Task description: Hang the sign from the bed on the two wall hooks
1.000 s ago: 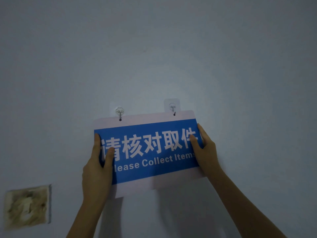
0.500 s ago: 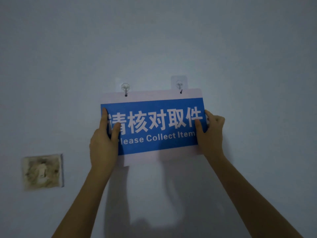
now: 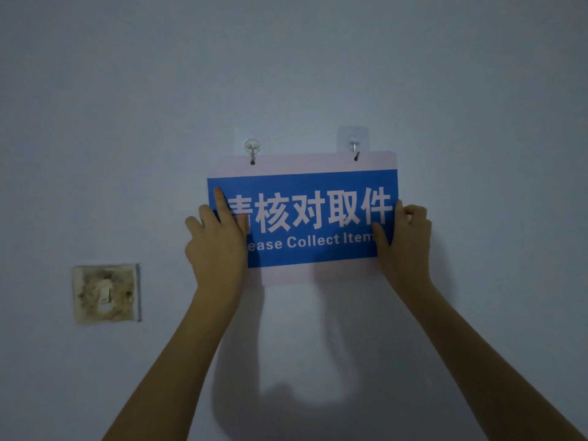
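Sign (image 3: 318, 218) hangs flat on the wall (image 3: 445, 90), its two top holes on the left hook (image 3: 252, 148) and right hook (image 3: 353, 144). Your left hand (image 3: 216, 246) lies spread over its left end; your right hand (image 3: 407, 240) pinches its right edge. Stained switch (image 3: 106, 292) sits well left.
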### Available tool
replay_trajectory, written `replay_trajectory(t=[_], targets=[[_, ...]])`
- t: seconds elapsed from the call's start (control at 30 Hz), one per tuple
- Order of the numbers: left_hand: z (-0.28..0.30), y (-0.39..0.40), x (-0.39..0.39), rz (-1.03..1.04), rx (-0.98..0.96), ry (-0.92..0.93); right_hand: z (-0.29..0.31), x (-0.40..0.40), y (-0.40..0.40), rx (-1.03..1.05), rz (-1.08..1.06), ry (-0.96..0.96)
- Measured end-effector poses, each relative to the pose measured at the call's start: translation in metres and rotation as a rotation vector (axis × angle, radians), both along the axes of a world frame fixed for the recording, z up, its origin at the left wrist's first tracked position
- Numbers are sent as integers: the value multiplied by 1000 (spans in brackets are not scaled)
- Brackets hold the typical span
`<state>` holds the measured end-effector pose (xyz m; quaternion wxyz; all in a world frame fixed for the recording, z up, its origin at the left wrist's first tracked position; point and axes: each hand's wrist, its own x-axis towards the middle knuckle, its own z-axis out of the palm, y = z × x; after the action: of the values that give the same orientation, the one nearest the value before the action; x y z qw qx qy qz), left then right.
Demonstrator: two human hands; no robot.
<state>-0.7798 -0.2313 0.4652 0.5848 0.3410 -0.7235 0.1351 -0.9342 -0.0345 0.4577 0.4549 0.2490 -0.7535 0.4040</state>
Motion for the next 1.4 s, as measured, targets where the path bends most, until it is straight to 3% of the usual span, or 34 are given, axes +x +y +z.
replay_trajectory(t=[0.13,0.23,0.33,0.43,0.57,0.73,1.03,1.2,1.4], targets=[[4,1,1,92,-10,-50,-17,-1,-9,158,-170,96],[-5,1,6,88,-45,-54,-31,11,-15,186,-166,181],[-35,24,-5,-87,-186,-115,-53,31,-32,323,-38,385],[-73,49,-21,-258,-307,-297,-74,47,-57,448,78,441],[-93,35,-30,-303,-222,-352,-89,38,-65,493,99,385],[-93,15,-28,-356,-260,-419,-91,18,-57,580,60,427],[-108,-39,17,-242,-337,-374,-97,-22,3,600,-115,319],[-117,-58,34,-209,-398,-352,-100,-31,12,568,-150,331],[-112,-60,47,-202,-408,-410,-121,-35,12,383,-123,87]])
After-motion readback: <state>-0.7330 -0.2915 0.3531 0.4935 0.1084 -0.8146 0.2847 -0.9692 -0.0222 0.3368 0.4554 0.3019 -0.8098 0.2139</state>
